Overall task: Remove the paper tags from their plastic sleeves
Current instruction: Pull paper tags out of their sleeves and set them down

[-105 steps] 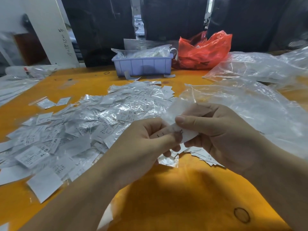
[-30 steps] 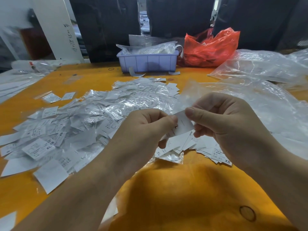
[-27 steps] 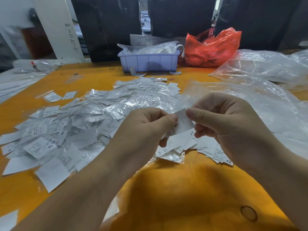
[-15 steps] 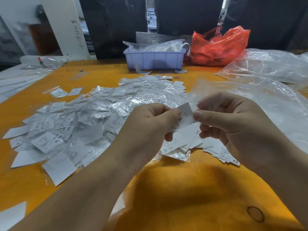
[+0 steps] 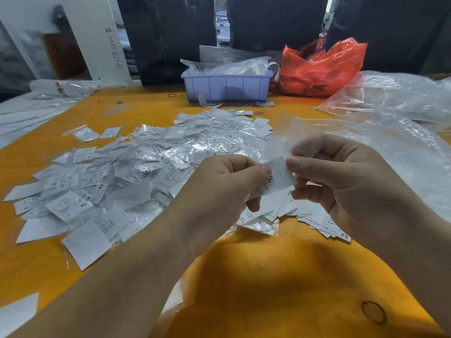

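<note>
Above the orange table (image 5: pixel 268 289) my left hand (image 5: pixel 219 191) pinches the left side of a white paper tag (image 5: pixel 279 175) printed XL. My right hand (image 5: pixel 346 189) pinches the tag's right edge between thumb and fingers, along with a clear plastic sleeve (image 5: pixel 283 137) that sticks up behind it. A large heap of sleeved tags (image 5: pixel 136 172) spreads over the table to the left. Under my hands lies a small stack of bare paper tags (image 5: pixel 324 222).
A lilac plastic bin (image 5: pixel 227 87) stuffed with clear plastic stands at the far edge, a red plastic bag (image 5: pixel 322 69) beside it. Big clear plastic bags (image 5: pixel 395 132) cover the right side. More clear sheets (image 5: pixel 29 113) lie at far left.
Both hands stayed together on the same tag. The tag shows more between the fingers than before, and the sleeve now stands above my right thumb.
</note>
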